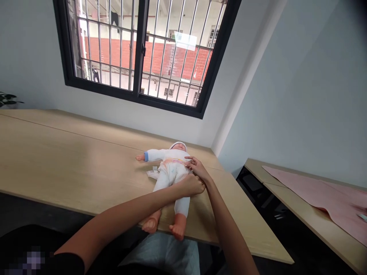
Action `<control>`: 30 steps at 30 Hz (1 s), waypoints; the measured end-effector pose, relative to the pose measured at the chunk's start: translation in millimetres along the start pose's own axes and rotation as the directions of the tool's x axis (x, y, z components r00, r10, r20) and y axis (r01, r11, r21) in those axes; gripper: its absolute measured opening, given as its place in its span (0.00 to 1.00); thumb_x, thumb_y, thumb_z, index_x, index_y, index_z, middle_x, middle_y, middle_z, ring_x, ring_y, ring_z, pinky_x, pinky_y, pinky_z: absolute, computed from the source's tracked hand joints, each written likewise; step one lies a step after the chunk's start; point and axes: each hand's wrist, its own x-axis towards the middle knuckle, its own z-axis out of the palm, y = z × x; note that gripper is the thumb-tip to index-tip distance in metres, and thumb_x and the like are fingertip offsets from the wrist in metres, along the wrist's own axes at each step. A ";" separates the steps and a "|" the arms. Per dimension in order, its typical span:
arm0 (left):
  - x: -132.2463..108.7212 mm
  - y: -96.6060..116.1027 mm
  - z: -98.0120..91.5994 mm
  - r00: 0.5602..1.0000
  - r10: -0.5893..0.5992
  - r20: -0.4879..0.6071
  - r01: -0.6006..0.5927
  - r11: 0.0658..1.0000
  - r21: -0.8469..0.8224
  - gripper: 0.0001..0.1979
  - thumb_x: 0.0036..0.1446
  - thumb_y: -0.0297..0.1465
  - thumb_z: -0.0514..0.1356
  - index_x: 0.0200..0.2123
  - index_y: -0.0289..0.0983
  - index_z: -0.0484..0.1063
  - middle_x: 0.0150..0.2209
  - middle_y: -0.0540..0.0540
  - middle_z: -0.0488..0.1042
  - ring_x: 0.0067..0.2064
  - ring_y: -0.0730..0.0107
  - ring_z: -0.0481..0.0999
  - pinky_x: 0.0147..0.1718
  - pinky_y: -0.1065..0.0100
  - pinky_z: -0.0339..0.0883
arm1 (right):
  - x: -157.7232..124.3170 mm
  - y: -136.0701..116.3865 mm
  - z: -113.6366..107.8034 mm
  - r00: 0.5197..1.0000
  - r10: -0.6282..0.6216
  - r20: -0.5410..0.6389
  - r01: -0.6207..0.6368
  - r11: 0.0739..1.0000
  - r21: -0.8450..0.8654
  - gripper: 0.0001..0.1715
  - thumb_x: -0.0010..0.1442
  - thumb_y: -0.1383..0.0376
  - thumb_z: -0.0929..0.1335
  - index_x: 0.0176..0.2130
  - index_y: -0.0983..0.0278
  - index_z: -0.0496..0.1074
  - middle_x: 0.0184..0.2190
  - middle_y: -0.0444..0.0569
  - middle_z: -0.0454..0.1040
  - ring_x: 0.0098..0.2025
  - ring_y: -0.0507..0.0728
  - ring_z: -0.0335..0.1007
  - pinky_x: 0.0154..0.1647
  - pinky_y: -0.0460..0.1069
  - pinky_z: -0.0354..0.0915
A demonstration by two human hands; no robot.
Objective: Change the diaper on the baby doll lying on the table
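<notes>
A baby doll in a white cap, white long-sleeved top with a blue cuff, and white leggings lies on its back. Its bare feet point toward me over the table's near edge. Around its waist runs a white wrap with an orange-pink band, which looks like a diaper. A loose white flap spreads out at the doll's left-hand side in view. My left hand reaches across the legs, closed beside the right hip; what it grips is hidden. My right hand touches the waist's right side, fingers stretched out and apart.
The doll rests on a light wooden table against the wall beneath a barred window. At right, past a dark gap, a second table carries a pink sheet. Plant leaves show at far left.
</notes>
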 end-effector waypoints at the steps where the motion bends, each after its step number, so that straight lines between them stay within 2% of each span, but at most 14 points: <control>1: 0.9 0.0 1.8 1.000 0.006 0.001 -0.006 1.000 0.007 0.11 0.59 0.22 0.54 0.34 0.36 0.77 0.35 0.41 0.80 0.37 0.63 0.77 0.32 0.63 0.64 | -2.3 0.4 0.4 1.000 0.011 0.019 -0.012 0.998 0.057 0.24 0.50 0.57 0.72 0.48 0.58 0.71 0.34 0.44 0.77 0.34 0.54 0.70 0.35 0.47 0.65; 4: 1.6 -1.7 6.5 0.999 0.025 0.023 -0.026 0.999 0.025 0.12 0.59 0.22 0.52 0.33 0.34 0.76 0.34 0.39 0.79 0.38 0.58 0.77 0.37 0.58 0.65 | -9.9 -0.6 -2.7 0.991 0.052 0.119 -0.080 0.968 0.237 0.27 0.57 0.46 0.68 0.50 0.57 0.71 0.44 0.48 0.77 0.40 0.56 0.72 0.40 0.49 0.68; 6: 0.6 -3.6 7.1 0.999 0.028 0.026 -0.028 0.999 0.030 0.13 0.60 0.21 0.50 0.36 0.32 0.76 0.36 0.36 0.79 0.41 0.55 0.76 0.39 0.55 0.65 | -12.5 -2.7 -7.9 0.988 0.062 0.142 -0.105 0.941 0.321 0.29 0.58 0.41 0.64 0.48 0.58 0.72 0.45 0.49 0.77 0.42 0.56 0.73 0.42 0.49 0.69; 8: -0.9 -5.5 5.5 1.000 -0.002 0.012 0.002 0.999 0.038 0.14 0.62 0.24 0.49 0.41 0.29 0.75 0.41 0.33 0.77 0.46 0.52 0.75 0.43 0.52 0.65 | -12.7 -4.8 -14.3 0.993 0.037 0.112 -0.081 0.903 0.421 0.30 0.59 0.40 0.63 0.47 0.58 0.73 0.44 0.48 0.77 0.42 0.56 0.73 0.43 0.49 0.69; 10: -2.3 -6.3 3.0 0.994 -0.107 -0.009 0.108 0.993 0.050 0.15 0.63 0.30 0.50 0.45 0.27 0.73 0.46 0.29 0.75 0.50 0.47 0.72 0.47 0.49 0.63 | -11.6 -6.6 -20.8 0.998 0.000 0.059 -0.031 0.852 0.523 0.28 0.58 0.41 0.65 0.45 0.58 0.74 0.41 0.47 0.77 0.41 0.55 0.74 0.44 0.49 0.70; 13: -3.3 -3.6 1.0 0.945 -0.326 0.001 0.325 0.943 0.075 0.22 0.61 0.40 0.54 0.45 0.26 0.72 0.48 0.26 0.73 0.52 0.42 0.70 0.50 0.46 0.60 | -10.1 -8.8 -28.3 1.000 0.013 -0.026 0.005 0.812 0.584 0.26 0.55 0.43 0.69 0.42 0.59 0.75 0.37 0.46 0.77 0.38 0.54 0.74 0.43 0.48 0.70; 16: -2.1 -0.3 -0.3 0.901 -0.433 0.021 0.432 0.900 0.055 0.23 0.59 0.42 0.56 0.45 0.26 0.72 0.46 0.25 0.74 0.52 0.41 0.71 0.51 0.44 0.58 | -9.8 -10.2 -32.3 0.990 0.075 -0.120 0.011 0.803 0.596 0.23 0.56 0.45 0.69 0.39 0.60 0.75 0.34 0.46 0.76 0.35 0.53 0.74 0.39 0.46 0.71; 18: -1.1 -4.4 -3.5 0.875 -0.483 0.021 0.483 0.872 -0.076 0.22 0.59 0.42 0.57 0.44 0.27 0.72 0.45 0.26 0.75 0.51 0.43 0.71 0.51 0.45 0.58 | -9.8 -10.1 -33.8 0.982 0.103 -0.160 0.016 0.793 0.609 0.21 0.56 0.46 0.70 0.37 0.60 0.75 0.32 0.46 0.76 0.33 0.53 0.73 0.37 0.46 0.71; 20: -2.2 -18.4 -9.1 0.850 -0.526 0.032 0.517 0.820 -0.248 0.19 0.59 0.42 0.56 0.41 0.30 0.73 0.41 0.31 0.76 0.46 0.49 0.74 0.48 0.51 0.62 | -9.4 -9.2 -35.3 0.975 0.127 -0.185 0.018 0.779 0.627 0.20 0.55 0.47 0.70 0.36 0.60 0.75 0.30 0.45 0.75 0.31 0.52 0.72 0.36 0.46 0.71; 23: -12.7 -58.0 -17.8 0.823 -0.567 0.034 0.532 0.749 -0.394 0.17 0.63 0.41 0.49 0.38 0.35 0.72 0.36 0.40 0.76 0.38 0.61 0.75 0.40 0.63 0.65 | -8.1 -6.6 -38.0 0.958 0.156 -0.241 0.042 0.754 0.656 0.18 0.55 0.49 0.71 0.35 0.61 0.74 0.27 0.44 0.74 0.28 0.52 0.71 0.33 0.46 0.71; 26: -36.8 -105.5 -19.6 0.746 -0.664 0.047 0.599 0.639 -0.483 0.21 0.65 0.37 0.40 0.36 0.35 0.70 0.34 0.42 0.75 0.36 0.67 0.73 0.35 0.68 0.64 | -6.3 -3.8 -40.2 0.940 0.165 -0.298 0.091 0.721 0.687 0.15 0.54 0.52 0.71 0.34 0.61 0.74 0.25 0.44 0.72 0.27 0.51 0.69 0.31 0.46 0.71; 28: -58.9 -132.0 -15.8 0.709 -0.695 0.117 0.632 0.554 -0.542 0.22 0.64 0.36 0.38 0.34 0.35 0.69 0.33 0.43 0.75 0.33 0.68 0.72 0.31 0.70 0.63 | -5.4 -1.9 -40.8 0.939 0.166 -0.300 0.104 0.697 0.710 0.13 0.55 0.54 0.71 0.34 0.61 0.74 0.25 0.43 0.72 0.26 0.51 0.68 0.30 0.45 0.70; 30: -82.2 -151.0 -10.2 0.719 -0.655 0.234 0.639 0.490 -0.593 0.18 0.61 0.37 0.44 0.29 0.35 0.68 0.29 0.46 0.74 0.30 0.71 0.71 0.28 0.72 0.63 | -4.6 0.5 -40.5 0.943 0.169 -0.287 0.094 0.692 0.716 0.14 0.55 0.54 0.71 0.34 0.62 0.74 0.24 0.42 0.71 0.26 0.50 0.68 0.30 0.44 0.69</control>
